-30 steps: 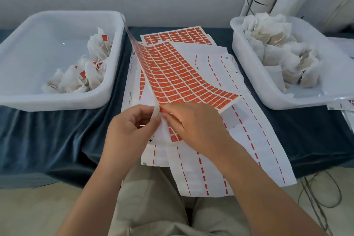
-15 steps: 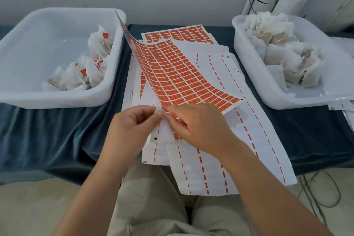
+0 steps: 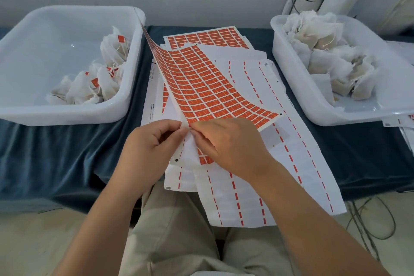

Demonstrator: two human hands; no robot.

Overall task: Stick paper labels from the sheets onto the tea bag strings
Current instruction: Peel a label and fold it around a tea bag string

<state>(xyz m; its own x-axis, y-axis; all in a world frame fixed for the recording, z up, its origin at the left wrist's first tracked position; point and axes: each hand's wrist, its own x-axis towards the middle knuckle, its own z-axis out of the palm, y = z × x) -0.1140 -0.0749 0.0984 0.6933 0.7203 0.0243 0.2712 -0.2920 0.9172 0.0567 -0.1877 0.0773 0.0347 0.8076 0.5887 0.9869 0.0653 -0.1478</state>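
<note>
A sheet of orange labels (image 3: 201,83) curves up off the pile, its far corner raised beside the left tub. My left hand (image 3: 150,148) pinches the sheet's near edge. My right hand (image 3: 226,145) pinches at the same edge, fingertips against the left hand's; what lies between them is hidden. Another full orange label sheet (image 3: 208,37) lies flat farther back. The white tub on the left (image 3: 67,114) holds tea bags with orange labels (image 3: 98,78). Unlabelled tea bags (image 3: 324,56) fill the white tub on the right (image 3: 291,87).
Used white backing sheets with red dashes (image 3: 280,141) spread over the dark blue cloth (image 3: 56,163) and hang past the table's near edge over my lap. More sheets (image 3: 403,123) lie at the far right. Cables (image 3: 369,226) trail on the floor.
The curved orange sheet has lifted higher, its far corner rising beside the left tub. Both hands have stayed pinched together at its near edge.
</note>
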